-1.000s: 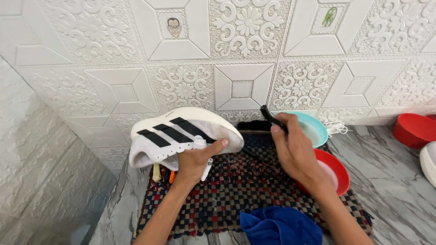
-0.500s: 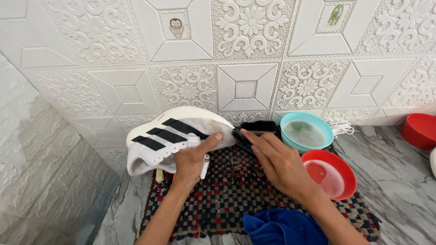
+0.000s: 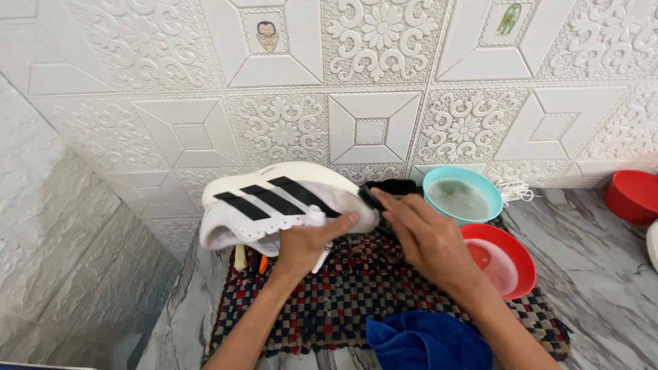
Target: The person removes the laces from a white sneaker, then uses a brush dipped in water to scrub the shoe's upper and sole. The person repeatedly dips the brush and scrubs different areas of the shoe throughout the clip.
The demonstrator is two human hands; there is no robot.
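My left hand (image 3: 310, 241) grips a white sneaker (image 3: 274, 202) with black stripes, held on its side above a checked woven mat (image 3: 356, 301). My right hand (image 3: 428, 236) holds a small black brush (image 3: 385, 190) against the toe end of the sneaker. The brush is mostly covered by my fingers. Both forearms reach in from the bottom of the view.
A teal bowl (image 3: 460, 195) of cloudy water stands at the back of the mat and a red bowl (image 3: 504, 257) beside my right wrist. A blue cloth (image 3: 425, 339) lies at the near edge. White laces (image 3: 517, 192) and another red bowl (image 3: 634, 195) sit to the right. A patterned wall stands close behind.
My right hand has come down and leftward with the brush, from raised above the teal bowl to the toe of the sneaker. The sneaker has stayed in my left hand.
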